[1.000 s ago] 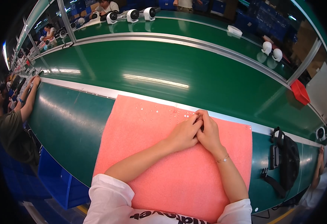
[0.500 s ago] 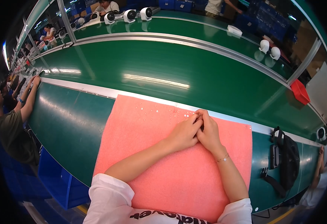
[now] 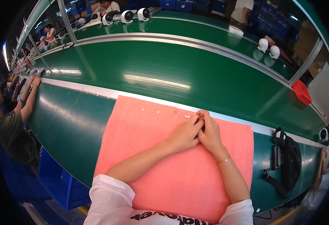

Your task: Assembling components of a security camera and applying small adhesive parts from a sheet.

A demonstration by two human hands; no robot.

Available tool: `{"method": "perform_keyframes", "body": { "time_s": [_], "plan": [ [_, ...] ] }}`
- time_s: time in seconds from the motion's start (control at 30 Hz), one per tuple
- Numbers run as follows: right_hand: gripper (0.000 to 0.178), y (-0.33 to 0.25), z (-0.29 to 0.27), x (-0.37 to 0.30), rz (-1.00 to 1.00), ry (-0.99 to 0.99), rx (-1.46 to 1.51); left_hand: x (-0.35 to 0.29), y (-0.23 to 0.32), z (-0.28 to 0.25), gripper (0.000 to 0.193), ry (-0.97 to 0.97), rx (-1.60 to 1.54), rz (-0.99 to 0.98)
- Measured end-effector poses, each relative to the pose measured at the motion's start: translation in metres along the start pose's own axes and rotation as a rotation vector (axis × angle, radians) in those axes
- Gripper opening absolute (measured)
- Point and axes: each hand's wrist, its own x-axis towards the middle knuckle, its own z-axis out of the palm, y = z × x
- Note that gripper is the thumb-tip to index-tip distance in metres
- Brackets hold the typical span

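My left hand [image 3: 186, 133] and my right hand [image 3: 211, 132] rest together over the far part of a pink foam sheet [image 3: 164, 180]. Their fingers are curled and pressed against each other, with the fingertips meeting near the sheet's far edge. Whatever they may hold between them is hidden. Just left of the fingertips, several tiny clear and whitish round pieces [image 3: 187, 116] lie scattered on the foam. A few more small pieces [image 3: 251, 128] sit at its far right corner. A thin bracelet circles my right wrist.
Beyond the foam runs a green conveyor belt [image 3: 145, 67] with a metal rail. White rounded devices [image 3: 127, 16] stand on a farther belt. To the right lie a black bag [image 3: 290, 161] and a red bin [image 3: 302, 92]. A co-worker [image 3: 12, 127] sits at left, above blue crates [image 3: 59, 180].
On the farther belt the white devices have shifted slightly left. A standing person in the background has moved right. My hands stay in place.
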Motion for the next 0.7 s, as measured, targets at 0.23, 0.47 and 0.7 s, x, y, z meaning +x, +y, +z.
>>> {"method": "perform_keyframes", "body": {
  "time_s": [0.23, 0.47, 0.7],
  "plan": [
    [0.040, 0.0015, 0.0004, -0.0004, -0.009, 0.003, -0.013, -0.0001, -0.0001, 0.0001, 0.042, 0.005, -0.003, 0.006],
    [0.040, 0.0010, 0.0003, -0.0005, -0.003, 0.001, -0.011, 0.0002, 0.0006, 0.0000, 0.042, 0.004, -0.014, 0.004],
    [0.039, 0.0007, -0.0001, -0.0005, 0.004, -0.006, -0.014, 0.0000, 0.0012, -0.0005, 0.041, 0.010, -0.010, 0.007]
  ]
}}
